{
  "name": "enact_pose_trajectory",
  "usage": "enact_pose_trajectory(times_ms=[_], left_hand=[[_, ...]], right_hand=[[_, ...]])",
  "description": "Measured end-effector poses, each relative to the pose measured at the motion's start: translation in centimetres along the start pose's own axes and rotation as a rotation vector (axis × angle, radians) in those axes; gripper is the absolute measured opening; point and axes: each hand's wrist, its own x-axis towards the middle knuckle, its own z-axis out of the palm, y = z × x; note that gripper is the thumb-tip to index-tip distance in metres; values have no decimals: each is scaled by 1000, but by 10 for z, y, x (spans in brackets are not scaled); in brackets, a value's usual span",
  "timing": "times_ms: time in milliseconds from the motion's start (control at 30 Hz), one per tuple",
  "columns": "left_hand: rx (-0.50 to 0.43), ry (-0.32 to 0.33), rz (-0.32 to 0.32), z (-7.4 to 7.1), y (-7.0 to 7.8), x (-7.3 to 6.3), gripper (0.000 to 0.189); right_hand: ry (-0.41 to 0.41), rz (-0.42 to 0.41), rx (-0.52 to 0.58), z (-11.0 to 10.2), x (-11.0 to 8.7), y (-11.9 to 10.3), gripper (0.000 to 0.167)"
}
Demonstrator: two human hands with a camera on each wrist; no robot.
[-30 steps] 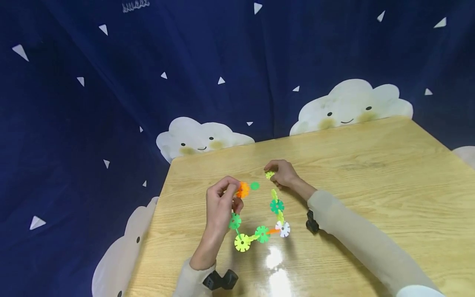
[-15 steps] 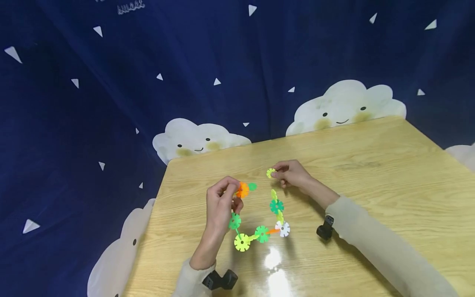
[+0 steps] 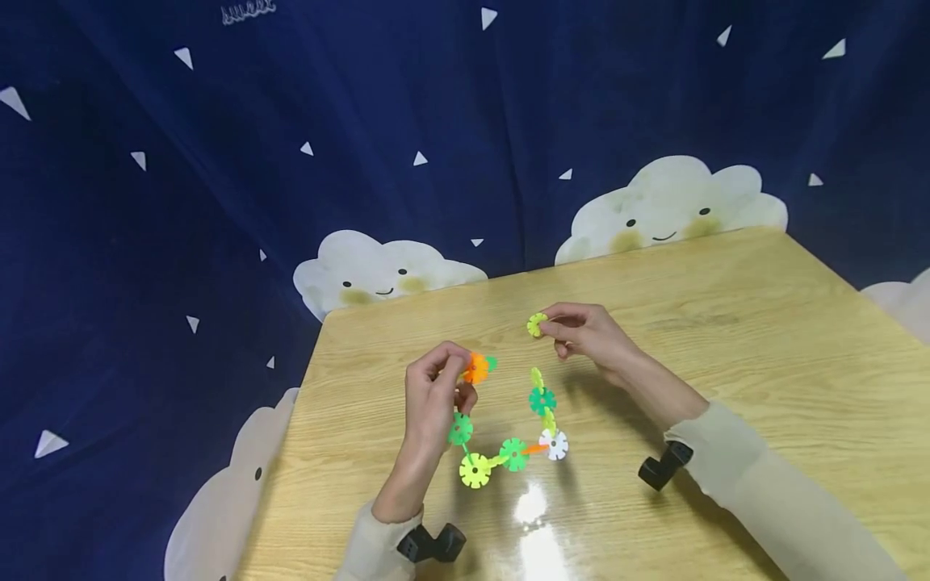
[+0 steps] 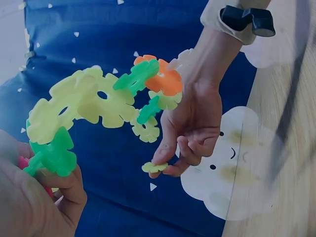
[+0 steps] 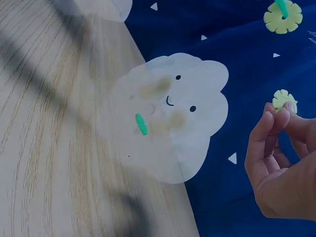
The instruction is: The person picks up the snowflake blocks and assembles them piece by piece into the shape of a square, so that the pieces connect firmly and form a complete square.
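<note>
My left hand pinches one end of a curved chain of slotted plastic snowflake discs, beside its orange disc. Green, yellow, orange and white discs make up the chain; a yellow disc sits at its near bend and a white disc at the right. The free end rises on the right to an edge-on yellow disc. Above that end, my right hand holds a single yellow snowflake disc between thumb and fingers, apart from the chain. My left palm hides part of the held end.
A loose green disc lies on the wooden table, partly hidden behind the orange one in the head view. A dark blue curtain with white clouds and triangles hangs along the table's far and left edges.
My right hand has risen off the table with the yellow disc and turned it, its forearm swinging right. My left hand and the chain stay nearly still. The head view has shifted slightly.
</note>
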Motion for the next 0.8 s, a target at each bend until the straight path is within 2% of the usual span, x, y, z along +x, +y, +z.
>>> enact_pose_trajectory(times_ms=[233, 433, 633, 800], left_hand=[[-2, 2, 7, -1, 0, 0, 23], [-5, -6, 14, 0, 0, 1, 23], [-6, -6, 13, 2, 0, 1, 22], [-15, -16, 13, 4, 1, 1, 21]], right_hand=[[11, -24, -15, -1, -7, -4, 34], [32, -69, -15, 2, -15, -7, 37], [7, -196, -39, 15, -29, -20, 35], [-9, -288, -52, 29, -41, -30, 25]])
